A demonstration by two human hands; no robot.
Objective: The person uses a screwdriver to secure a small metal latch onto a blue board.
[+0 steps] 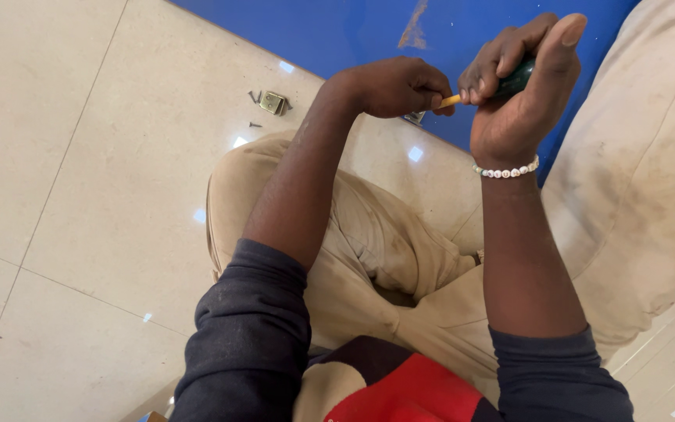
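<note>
Cream floor tiles (pixel 80 195) with thin dark joints filled the left half of the frame, and a blue board (pixel 353 31), scratched near the top centre, lay flat across the upper middle. A small brass hinge (pixel 273 102) sat on the tiles in the upper left-centre, with a few dark screws (pixel 254 97) scattered just beside it.

A person sat on the floor in stained beige trousers (pixel 384 250), knees spread, both forearms reaching up the frame toward the board's edge. The right hand (pixel 521 86), with a white bead bracelet (pixel 507 170) at the wrist, was clenched around the dark green handle of a screwdriver (pixel 516 78), thumb raised. The left hand (pixel 400 86) was curled closed at the board's edge, its fingertips pinching the tool's yellow neck (pixel 450 101). Dark blue sleeves (pixel 251 328) were pushed up both arms.

The screwdriver's tip was hidden behind the left hand, and only a sliver of a metal piece (pixel 414 118) showed beneath it. What that piece was could not be made out.
</note>
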